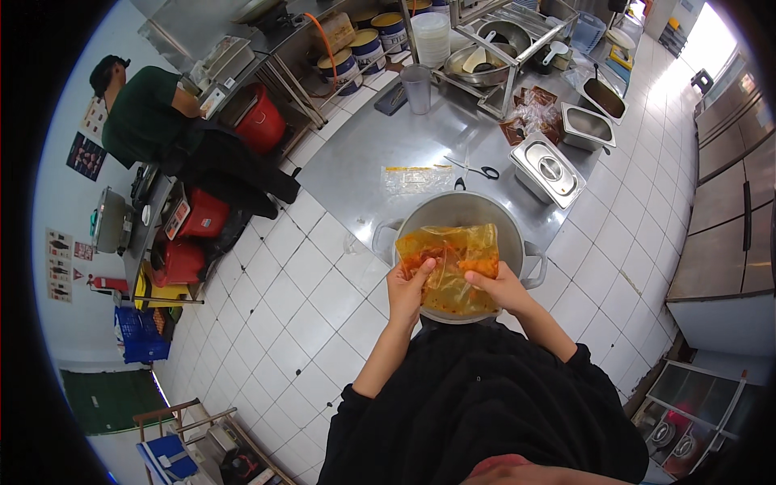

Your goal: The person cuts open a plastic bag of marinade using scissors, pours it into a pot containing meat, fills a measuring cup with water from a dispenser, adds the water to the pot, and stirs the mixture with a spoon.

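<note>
A clear plastic bag with orange-red, oily contents [451, 242] is held between both my hands, above a large two-handled metal pot [418, 209]. My left hand [412, 285] grips the bag's left side, thumb on top. On its right side my right hand [497, 286] pinches it, also with the thumb on the front. The pot's inside is mostly hidden behind the bag. Just beyond the pot, on the steel table [345, 163], lie a flattened clear plastic bag [417, 179] and scissors with black handles [476, 168]. A lidded steel food pan [547, 168] stands to the right.
Farther back are a plastic pitcher [416, 89], brown packets [533, 115], open steel pans [587, 127] and a metal rack holding bowls [512, 73]. A person in dark clothing [157, 121] stands at the counter on the left. Steel refrigerators [727, 212] line the right side.
</note>
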Tool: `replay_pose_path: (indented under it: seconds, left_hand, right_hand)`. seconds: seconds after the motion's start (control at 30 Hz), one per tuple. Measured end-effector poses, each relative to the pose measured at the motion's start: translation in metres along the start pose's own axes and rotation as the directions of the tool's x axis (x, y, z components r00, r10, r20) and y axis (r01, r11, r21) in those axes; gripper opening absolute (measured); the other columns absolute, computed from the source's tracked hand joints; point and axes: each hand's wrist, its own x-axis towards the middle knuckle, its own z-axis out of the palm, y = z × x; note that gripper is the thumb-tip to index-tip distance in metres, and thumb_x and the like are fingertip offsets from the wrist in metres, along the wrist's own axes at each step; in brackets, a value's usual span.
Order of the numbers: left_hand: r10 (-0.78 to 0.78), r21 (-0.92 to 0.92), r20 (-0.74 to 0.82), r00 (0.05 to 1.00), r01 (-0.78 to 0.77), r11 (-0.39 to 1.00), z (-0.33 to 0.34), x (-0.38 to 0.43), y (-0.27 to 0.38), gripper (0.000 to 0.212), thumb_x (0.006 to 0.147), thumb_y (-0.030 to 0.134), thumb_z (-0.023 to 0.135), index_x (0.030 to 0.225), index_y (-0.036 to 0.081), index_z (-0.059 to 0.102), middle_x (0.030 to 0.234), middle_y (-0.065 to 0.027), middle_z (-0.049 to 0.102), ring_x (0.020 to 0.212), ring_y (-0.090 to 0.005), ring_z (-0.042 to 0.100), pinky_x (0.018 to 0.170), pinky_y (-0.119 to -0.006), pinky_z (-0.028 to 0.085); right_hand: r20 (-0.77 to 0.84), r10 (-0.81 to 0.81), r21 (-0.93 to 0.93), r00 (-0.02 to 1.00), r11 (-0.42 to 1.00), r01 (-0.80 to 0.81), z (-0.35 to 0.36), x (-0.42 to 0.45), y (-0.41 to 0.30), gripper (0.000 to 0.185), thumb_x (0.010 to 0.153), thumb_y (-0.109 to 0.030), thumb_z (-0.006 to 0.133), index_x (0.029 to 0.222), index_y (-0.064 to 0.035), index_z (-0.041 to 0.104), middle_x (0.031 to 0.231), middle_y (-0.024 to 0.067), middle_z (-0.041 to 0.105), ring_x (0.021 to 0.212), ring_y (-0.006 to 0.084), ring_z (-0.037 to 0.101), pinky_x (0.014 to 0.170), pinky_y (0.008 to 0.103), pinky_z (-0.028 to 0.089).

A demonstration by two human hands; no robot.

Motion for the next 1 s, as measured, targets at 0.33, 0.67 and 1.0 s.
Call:
replay_pose_path:
  seconds: [0.33, 0.67, 1.0]
  left_hand:
    - [0.009, 0.183, 0.038, 0.999, -0.016, 0.983, -0.001, -0.004, -0.006, 0.023, 0.080, 0.014, 0.067, 0.095, -0.003, 0.062, 0.087, -0.0053, 0.065, 0.075, -0.0090, 0.059, 0.066, -0.022, 0.047]
    - [0.013, 0.388, 0.022, 1.000, -0.020, 0.922, -0.005, -0.002, -0.025, 0.023, 0.087, 0.017, 0.058, 0.092, -0.005, 0.061, 0.080, -0.0044, 0.064, 0.069, -0.0074, 0.056, 0.060, -0.022, 0.045]
    - [-0.012, 0.194, 0.003, 1.000, 0.011, 0.981, 0.001, 0.000, -0.032, 0.021, 0.083, 0.013, 0.062, 0.095, -0.005, 0.062, 0.085, -0.0058, 0.065, 0.071, -0.0086, 0.058, 0.063, -0.021, 0.046]
  right_hand:
    - [0.023, -0.053, 0.103, 0.998, 0.993, 0.050, 0.015, -0.001, -0.014, 0.035, 0.075, -0.014, 0.071, 0.103, 0.0013, 0.058, 0.094, 0.0043, 0.062, 0.084, 0.0109, 0.056, 0.075, 0.0256, 0.045]
    - [-0.079, -0.130, -0.060, 0.988, 0.990, 0.126, 0.011, 0.008, 0.012, 0.023, 0.080, -0.012, 0.065, 0.096, 0.0027, 0.060, 0.085, 0.0048, 0.063, 0.074, 0.0108, 0.058, 0.067, 0.0247, 0.047]
    - [-0.162, -0.071, 0.011, 0.984, 0.997, 0.073, 0.010, 0.008, 0.019, 0.019, 0.079, -0.012, 0.065, 0.090, 0.0038, 0.061, 0.077, 0.0050, 0.063, 0.068, 0.0106, 0.058, 0.063, 0.0247, 0.047]
